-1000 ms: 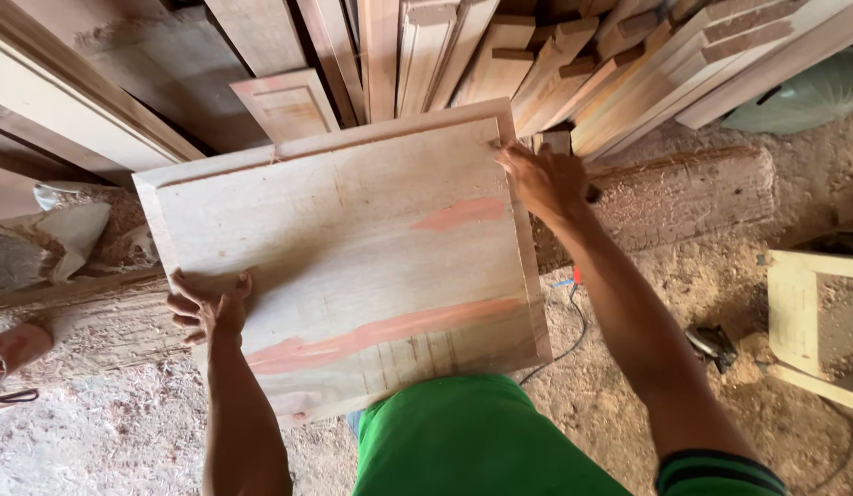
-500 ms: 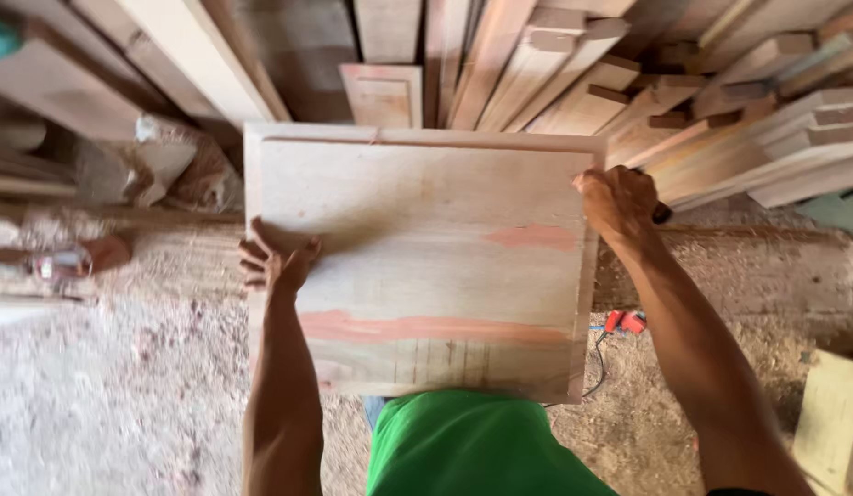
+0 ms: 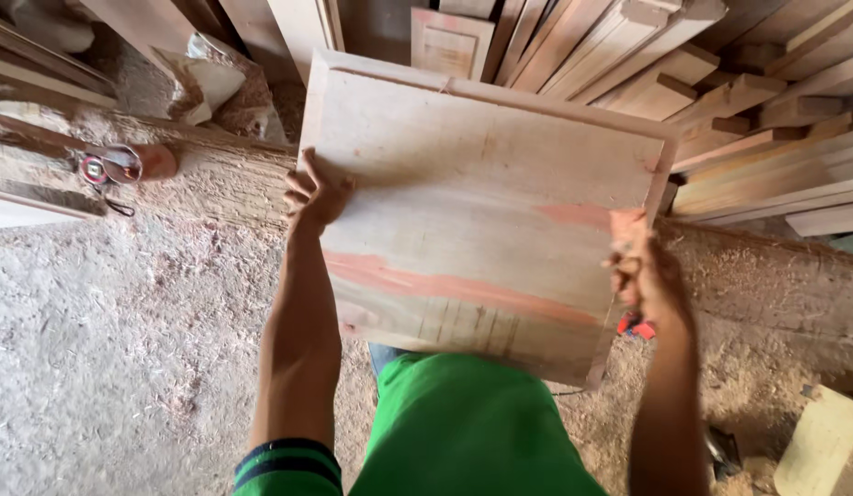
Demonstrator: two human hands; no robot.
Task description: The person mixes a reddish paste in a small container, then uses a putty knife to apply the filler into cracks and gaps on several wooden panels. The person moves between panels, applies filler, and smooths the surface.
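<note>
**sawdust_al:** So where is the wooden panel (image 3: 481,220) sitting relative to the grip? Hard to read at first glance.

**plank_pete:** It's held up in the air in front of the green shirt (image 3: 472,432), between both hands, tilted a bit so the far edge leans toward the stacked boards (image 3: 720,101). The left hand (image 3: 314,195) is wrapped on the left edge, fairly high up, fingers curled over onto the face. The right hand (image 3: 642,266) is clamped on the right edge, lower down. So both grips are closed on the panel, one per side.

**sawdust_al:** Long axis?

**plank_pete:** Close to square, honestly, so it can't be called for sure. The pink streak (image 3: 463,289) in the grain runs roughly left to right, slanting down toward the right hand. The raised frame lip is seen along the top and right edges.

**sawdust_al:** Which hand is nearer the thing's middle?

**plank_pete:** Neither really, both are out at the edges. The left one sits nearer the far top corner, the right one nearer the near bottom corner, so the hold is diagonal. The right hand is a bit blurred, so the exact finger placement can't be made out.

**sawdust_al:** Anything under it?

**plank_pete:** A sawdust-covered floor (image 3: 105,340), a rough log (image 3: 215,179) lying across, and a tape measure (image 3: 100,168) resting on it off to the left, well apart from the panel.
</note>
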